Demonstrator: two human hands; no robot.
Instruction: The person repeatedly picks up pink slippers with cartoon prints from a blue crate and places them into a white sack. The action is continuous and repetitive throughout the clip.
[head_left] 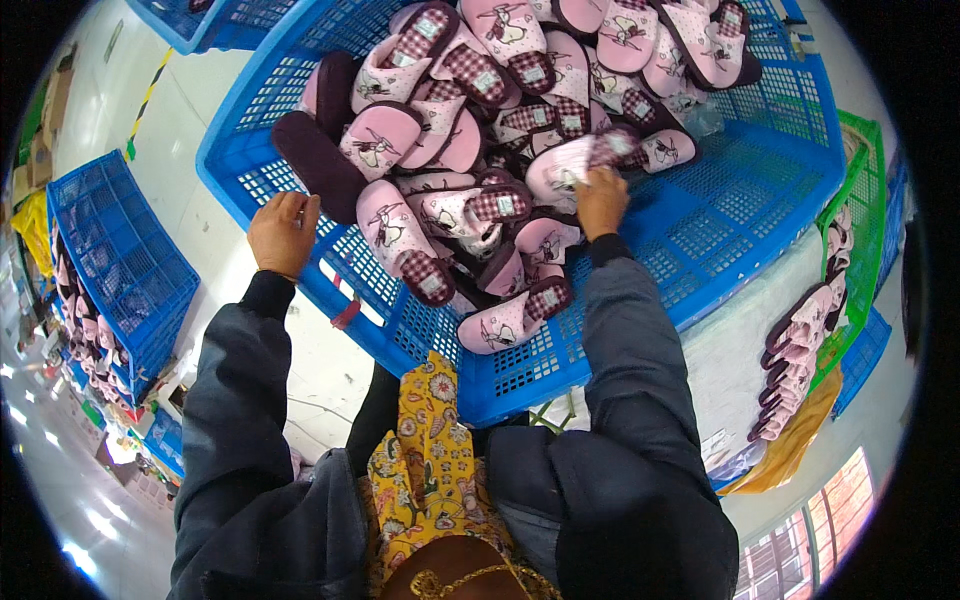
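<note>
A big blue plastic basket [770,150] in front of me holds a heap of pink slippers with dark soles and checked linings. My right hand [602,203] is closed on the edge of a pink slipper [556,172] on top of the heap, slightly blurred. My left hand [283,235] is over the basket's left rim, fingers loosely bent and thumb apart, with nothing visible in it. Beside its fingertips lies an upturned slipper [318,165], dark sole showing. Closer to me in the basket are another pink slipper [395,228] and a slipper with its checked lining showing [500,325].
On the right, a row of pink slippers [795,360] lies on a white-covered surface [735,350] beside a green basket [858,260]. To the left stands another blue basket [125,260] with slippers next to it. A further blue basket [220,22] is at the far left.
</note>
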